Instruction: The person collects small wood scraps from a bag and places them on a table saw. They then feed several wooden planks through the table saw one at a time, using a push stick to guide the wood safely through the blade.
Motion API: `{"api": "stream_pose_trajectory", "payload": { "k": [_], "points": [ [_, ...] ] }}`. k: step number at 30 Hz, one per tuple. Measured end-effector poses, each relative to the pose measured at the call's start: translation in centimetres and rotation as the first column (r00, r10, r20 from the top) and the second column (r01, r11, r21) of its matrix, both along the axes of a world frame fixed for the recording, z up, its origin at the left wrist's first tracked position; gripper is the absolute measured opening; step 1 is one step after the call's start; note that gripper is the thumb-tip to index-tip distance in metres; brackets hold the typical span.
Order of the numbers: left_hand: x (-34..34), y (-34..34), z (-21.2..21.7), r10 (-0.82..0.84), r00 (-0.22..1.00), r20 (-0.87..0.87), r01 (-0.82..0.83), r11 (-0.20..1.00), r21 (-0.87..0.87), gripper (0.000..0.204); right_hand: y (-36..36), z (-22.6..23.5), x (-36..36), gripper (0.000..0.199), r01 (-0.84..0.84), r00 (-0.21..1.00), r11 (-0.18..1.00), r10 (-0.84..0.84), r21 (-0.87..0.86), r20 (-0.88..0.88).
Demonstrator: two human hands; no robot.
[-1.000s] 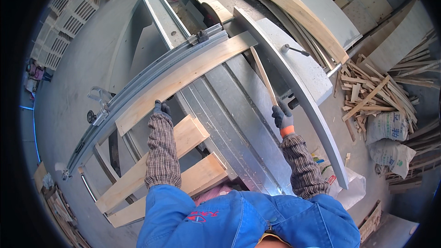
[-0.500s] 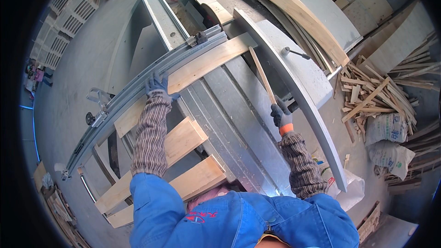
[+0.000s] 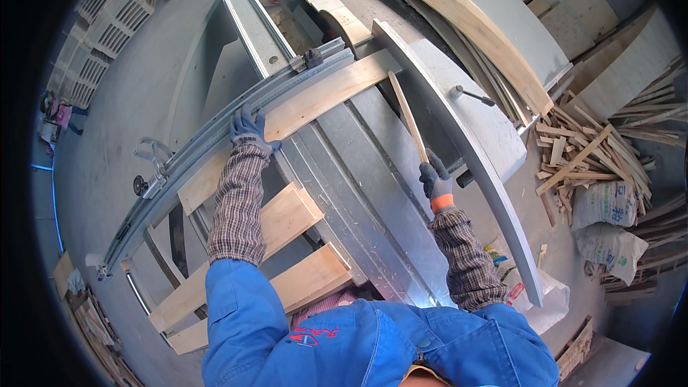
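A long pale wooden board lies across the metal table against the slotted metal fence. My gloved left hand grips the board's middle, its fingers reaching over toward the fence and its thumb by the near edge. In my gloved right hand is a thin wooden stick. The stick slants forward, and its tip meets the board's right end. That end lies close to a long grey guide fence. My right fingers wrap round the stick's lower end.
Two stacked boards lie on a frame at my left. A lever stands beyond the guide fence. Offcuts and white sacks are piled at right. A person is far off at left.
My right hand has shifted slightly forward and left with the stick. The guide fence and its lever sit a little farther right and lower in view. My left hand keeps its hold.
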State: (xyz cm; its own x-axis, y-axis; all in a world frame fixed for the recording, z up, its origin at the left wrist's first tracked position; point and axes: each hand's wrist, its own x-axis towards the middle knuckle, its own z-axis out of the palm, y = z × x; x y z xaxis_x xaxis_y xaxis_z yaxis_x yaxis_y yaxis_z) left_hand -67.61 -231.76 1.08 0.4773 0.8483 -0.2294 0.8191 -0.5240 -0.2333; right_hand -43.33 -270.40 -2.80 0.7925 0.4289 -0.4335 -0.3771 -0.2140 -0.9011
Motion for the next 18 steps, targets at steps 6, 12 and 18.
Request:
{"api": "stream_pose_trajectory", "payload": {
  "k": [6,12,18],
  "points": [
    [1.0,2.2,0.3,0.011,0.999,-0.031,-0.011,1.0,-0.014,0.109,2.1,-0.4,1.1,0.053,-0.011,1.0,1.0,0.011,0.006,0.022],
    [2.1,4.3,0.4,0.051,0.997,-0.06,-0.055,0.996,-0.07,0.108,4.6,-0.5,2.1,0.053,-0.033,0.999,0.997,0.036,-0.069,0.037],
    [2.9,6.2,1.0,0.083,0.991,-0.107,-0.096,0.989,-0.116,0.109,7.8,-1.6,3.9,0.052,-0.074,0.996,0.997,0.074,-0.007,0.05]
  ]
}}
